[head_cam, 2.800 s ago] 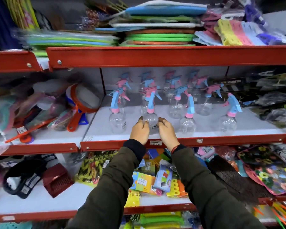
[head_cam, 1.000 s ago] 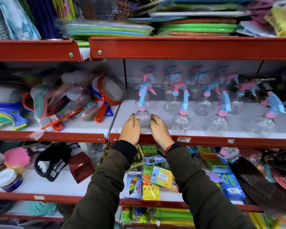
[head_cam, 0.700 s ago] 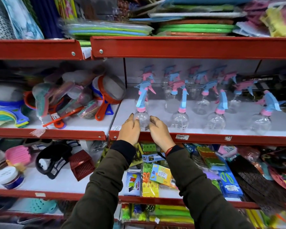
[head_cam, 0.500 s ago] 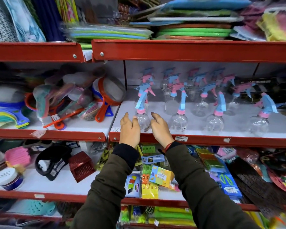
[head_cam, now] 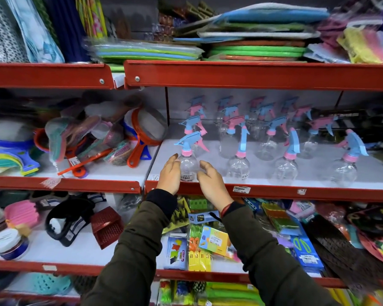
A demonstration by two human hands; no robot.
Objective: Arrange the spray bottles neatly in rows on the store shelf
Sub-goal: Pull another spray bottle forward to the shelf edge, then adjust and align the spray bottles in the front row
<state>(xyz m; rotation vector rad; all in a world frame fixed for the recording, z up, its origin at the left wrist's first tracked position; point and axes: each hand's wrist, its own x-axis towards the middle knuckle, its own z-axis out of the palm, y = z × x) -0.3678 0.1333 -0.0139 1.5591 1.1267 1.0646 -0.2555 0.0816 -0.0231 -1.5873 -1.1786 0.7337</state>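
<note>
Several clear spray bottles with blue and pink trigger heads stand on the white middle shelf (head_cam: pixel 318 173) behind its red front lip. The front-left bottle (head_cam: pixel 188 165) stands upright at the shelf's left corner. My left hand (head_cam: pixel 169 176) is just left of it and my right hand (head_cam: pixel 210 181) just right of it, both with fingers straight and apart, a small gap to the bottle on each side. Three more bottles form the front row to the right: one (head_cam: pixel 238 164), another (head_cam: pixel 287 165) and a last one (head_cam: pixel 346 167) set further apart. More rows stand behind.
Strainers and scrubbers (head_cam: pixel 139 133) pile up on the neighbouring shelf section to the left. The upper shelf's red edge (head_cam: pixel 252 74) hangs close above the bottle heads. Packaged clips and cards (head_cam: pixel 199 244) fill the shelf below my arms.
My hands carried a bottle left along the front edge, set it at the left corner, then let go; both hands now sit open beside it.
</note>
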